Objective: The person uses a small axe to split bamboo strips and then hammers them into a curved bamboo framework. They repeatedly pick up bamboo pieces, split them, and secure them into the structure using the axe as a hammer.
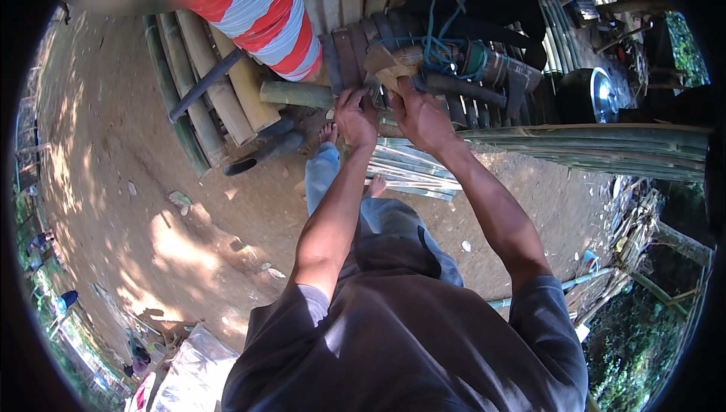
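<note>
My left hand (355, 118) is closed, its fingers curled by the end of a short green bamboo piece (297, 94). A small grey-green piece shows at its fingertips, but what it grips is partly hidden. Close beside it, my right hand (425, 118) is closed too, fingers bent against the lower end of a light brown wooden piece (387, 66). Whether it holds that piece or something smaller under the fingers is unclear. Teal cord (445, 55) winds around a brown wooden object just beyond the right hand. Both hands are over the edge of a slatted bench (348, 49).
A red-and-white striped bundle (265, 18) stands at the far left of the bench. Split bamboo strips (412, 168) lie by my feet. Long green bamboo poles (590, 147) stretch to the right, below a dark shiny pot (573, 98). A dark bar (204, 87) rests across bamboo at left.
</note>
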`<act>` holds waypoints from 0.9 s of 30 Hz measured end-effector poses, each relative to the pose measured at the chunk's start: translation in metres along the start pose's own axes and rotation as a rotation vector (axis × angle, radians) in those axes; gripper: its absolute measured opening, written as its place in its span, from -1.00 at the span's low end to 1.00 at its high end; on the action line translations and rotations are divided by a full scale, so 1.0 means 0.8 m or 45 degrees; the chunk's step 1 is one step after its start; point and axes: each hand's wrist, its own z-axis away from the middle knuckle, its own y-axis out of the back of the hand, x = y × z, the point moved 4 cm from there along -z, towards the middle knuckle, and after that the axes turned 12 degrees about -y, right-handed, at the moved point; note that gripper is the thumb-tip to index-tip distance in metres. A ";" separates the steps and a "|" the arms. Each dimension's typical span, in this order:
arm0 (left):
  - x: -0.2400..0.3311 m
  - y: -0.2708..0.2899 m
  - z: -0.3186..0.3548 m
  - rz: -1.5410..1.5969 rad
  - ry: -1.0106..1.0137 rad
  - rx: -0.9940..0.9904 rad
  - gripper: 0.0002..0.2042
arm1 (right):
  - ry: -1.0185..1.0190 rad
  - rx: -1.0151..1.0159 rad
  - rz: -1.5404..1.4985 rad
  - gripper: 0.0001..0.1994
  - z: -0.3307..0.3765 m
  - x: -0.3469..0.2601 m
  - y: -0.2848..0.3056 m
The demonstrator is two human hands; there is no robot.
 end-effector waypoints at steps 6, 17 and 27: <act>0.004 0.000 0.002 0.031 -0.015 -0.038 -0.87 | -0.043 0.019 0.025 -0.76 0.012 0.036 -0.033; 0.007 0.037 0.018 -0.056 0.208 -0.183 -0.50 | -0.410 -0.051 -0.154 -0.74 0.048 0.076 -0.045; -0.069 0.035 0.091 0.043 0.784 -0.805 -0.44 | -0.442 -0.076 -0.380 -0.72 0.069 0.093 -0.056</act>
